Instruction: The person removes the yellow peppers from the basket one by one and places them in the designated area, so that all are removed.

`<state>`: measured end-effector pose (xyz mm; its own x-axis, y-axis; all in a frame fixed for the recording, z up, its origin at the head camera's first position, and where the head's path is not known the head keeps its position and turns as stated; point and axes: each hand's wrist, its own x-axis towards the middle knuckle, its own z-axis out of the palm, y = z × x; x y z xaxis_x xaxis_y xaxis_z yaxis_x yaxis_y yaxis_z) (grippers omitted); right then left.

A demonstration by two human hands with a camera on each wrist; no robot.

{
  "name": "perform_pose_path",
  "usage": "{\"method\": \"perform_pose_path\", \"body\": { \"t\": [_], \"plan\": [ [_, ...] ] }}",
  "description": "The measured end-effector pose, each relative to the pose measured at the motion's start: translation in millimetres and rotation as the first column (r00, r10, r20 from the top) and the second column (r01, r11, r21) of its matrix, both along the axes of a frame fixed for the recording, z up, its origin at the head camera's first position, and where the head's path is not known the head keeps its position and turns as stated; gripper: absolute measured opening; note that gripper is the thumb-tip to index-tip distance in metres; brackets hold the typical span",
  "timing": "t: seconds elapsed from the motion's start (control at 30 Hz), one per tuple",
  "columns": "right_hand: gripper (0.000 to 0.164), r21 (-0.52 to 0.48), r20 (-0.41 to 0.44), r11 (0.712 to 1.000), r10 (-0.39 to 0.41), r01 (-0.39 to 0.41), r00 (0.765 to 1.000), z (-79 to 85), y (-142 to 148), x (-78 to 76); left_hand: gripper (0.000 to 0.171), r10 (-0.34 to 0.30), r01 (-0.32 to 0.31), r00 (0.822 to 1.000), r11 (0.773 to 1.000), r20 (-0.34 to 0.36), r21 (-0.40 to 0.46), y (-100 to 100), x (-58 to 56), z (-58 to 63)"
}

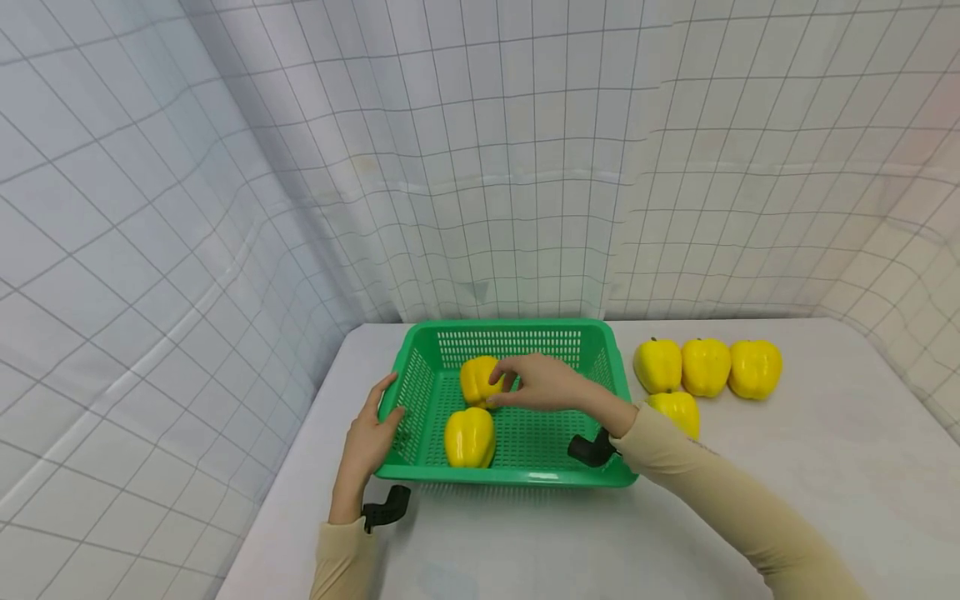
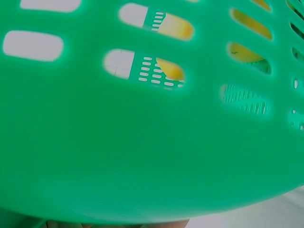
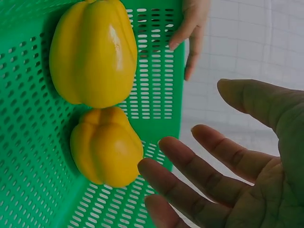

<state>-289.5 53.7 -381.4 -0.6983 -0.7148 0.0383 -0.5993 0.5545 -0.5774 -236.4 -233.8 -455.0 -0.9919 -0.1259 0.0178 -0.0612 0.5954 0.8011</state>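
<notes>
My left hand [image 1: 367, 442] holds the left rim of a green slotted plastic basket [image 1: 510, 477], thumb over the edge and fingers along the outside. The basket's wall [image 2: 118, 152] fills most of the left wrist view. Inside lie two yellow bell peppers: the nearer pepper [image 1: 470, 437] by the front wall, the farther pepper [image 1: 477, 379] behind it. My right hand [image 1: 543, 383] hovers over the basket, close beside the farther pepper. In the right wrist view this hand's fingers [image 3: 209, 180] are spread and loosely bent, the palm bare.
To the right of the basket, several more yellow bell peppers [image 1: 705, 367] lie on the white tabletop [image 1: 810, 467]. One of them, a nearer pepper [image 1: 675, 410], is partly covered by my right sleeve. A white grid-patterned curtain [image 1: 525, 167] hangs behind the table and along its sides.
</notes>
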Motion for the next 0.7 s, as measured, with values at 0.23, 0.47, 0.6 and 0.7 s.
{"method": "perform_pose_path", "body": {
  "t": [0.23, 0.47, 0.6, 0.7],
  "plan": [
    [0.042, 0.08, 0.079, 0.996, 0.039, -0.046, 0.996, -10.1, -21.7, -5.0, 0.053, -0.002, 0.002, 1.0, 1.0, -0.007, -0.002, 1.0, 1.6, -0.9],
    [0.053, 0.161, 0.117, 0.985, 0.042, -0.061, 0.992, -21.4, -36.7, -11.4, 0.053, -0.002, 0.002, 1.0, 1.0, -0.016, 0.0, 2.1, 2.3, -1.1],
    [0.058, 0.202, 0.137, 0.977, 0.035, -0.063, 0.99, -25.5, -42.6, -12.4, 0.053, -0.001, 0.001, 1.0, 1.0, -0.017, 0.001, 2.2, 2.1, -0.9],
    [0.059, 0.229, 0.145, 0.972, 0.021, -0.054, 0.989, -27.2, -46.8, -11.1, 0.053, 0.0, 0.0, 1.0, 1.0, -0.016, -0.003, 2.0, 2.0, -1.0]
  ]
}}
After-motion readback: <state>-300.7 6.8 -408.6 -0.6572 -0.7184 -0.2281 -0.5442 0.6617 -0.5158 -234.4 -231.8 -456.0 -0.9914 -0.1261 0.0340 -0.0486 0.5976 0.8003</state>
